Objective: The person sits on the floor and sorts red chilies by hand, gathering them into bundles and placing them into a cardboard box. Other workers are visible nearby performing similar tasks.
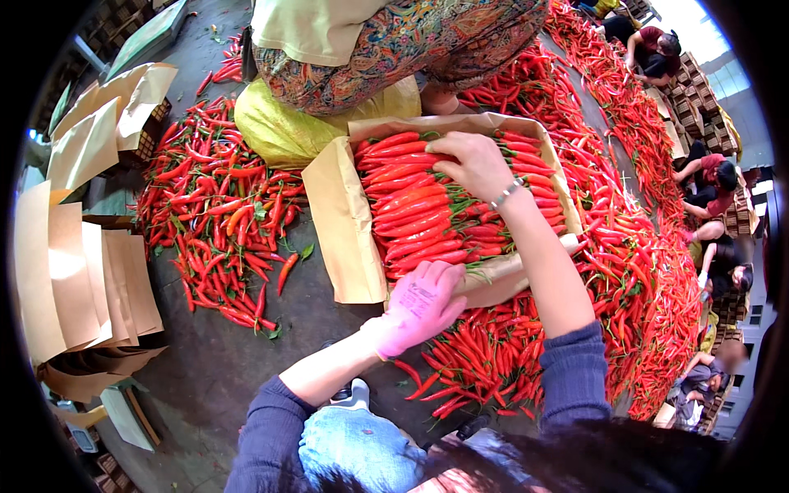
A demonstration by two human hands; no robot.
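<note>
My left hand (421, 308), in a pink glove, rests at the near left edge of a paper-lined box (333, 214), fingers slightly bent and apart, thumb beside the paper. My right hand (475, 167), bare with a bracelet at the wrist, lies over rows of red chili peppers (411, 226) packed in the box. Its fingers are bent, with thumb and index apart on the top peppers; I see nothing held clearly. Green stems show between the rows.
A crouching person (345, 49) is beyond the box by a yellow sack (279, 135). Loose chilies (214, 205) lie left, larger heaps (625, 304) right. Paper sheets (78, 279) are stacked at far left. Other workers (715, 185) sit along the right.
</note>
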